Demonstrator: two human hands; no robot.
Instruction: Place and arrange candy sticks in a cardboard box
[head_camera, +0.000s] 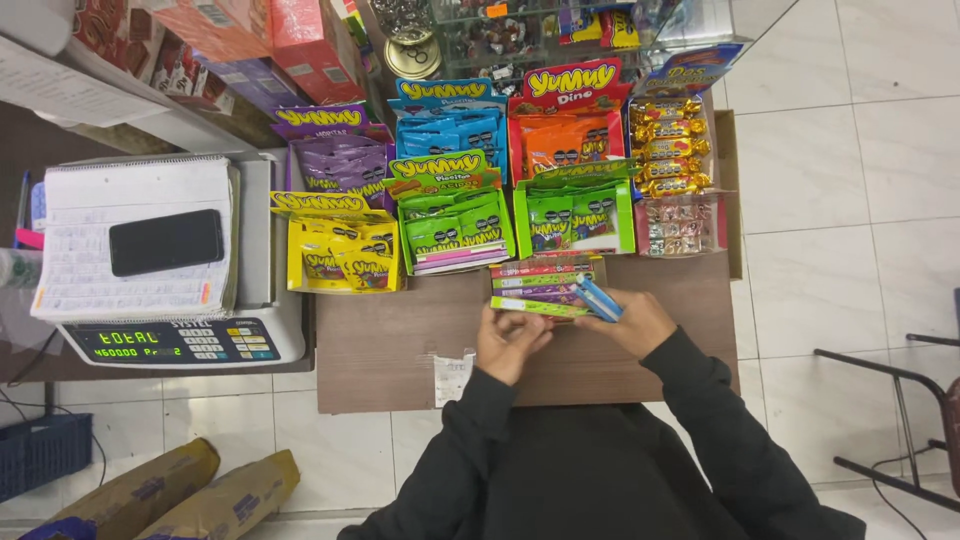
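On a brown wooden counter (390, 340), several flat, long candy packs (540, 280) in red, green and purple lie in a row. My left hand (510, 342) holds the near end of a green pack (535, 307) at the front of the row. My right hand (635, 322) grips a blue pack (598, 297), tilted over the right end of the row. Both arms wear black sleeves.
Display boxes of candy pouches stand behind: yellow (340, 240), green (455, 215), a second green (575, 205), purple (335, 150), blue (450, 120), orange (565, 120). Gold-wrapped sweets (668, 145) at right. A scale (180, 340) carrying a notebook and black phone (166, 241) sits left. A metal chair frame (900, 400) stands right.
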